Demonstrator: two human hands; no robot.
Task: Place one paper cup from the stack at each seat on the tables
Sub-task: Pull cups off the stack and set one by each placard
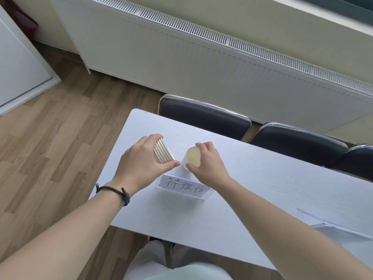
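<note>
Left hand [141, 158] wrapped around a stack of cups [163, 151], tilted, rims showing as pale ridged rings packed close together, held above the table [262, 188] near its left end. Right hand [205, 160] pinching one single cup [190, 158] by the rim between thumb and fingers, upright, white outside, pale yellowish inside, empty. Cannot tell whether its base touches the tabletop. Just behind a clear name card stand [184, 187] with handwritten characters. Dark cord bracelet [115, 191] on the left wrist. Black padded chairs [203, 116] tucked in on the far side.
</note>
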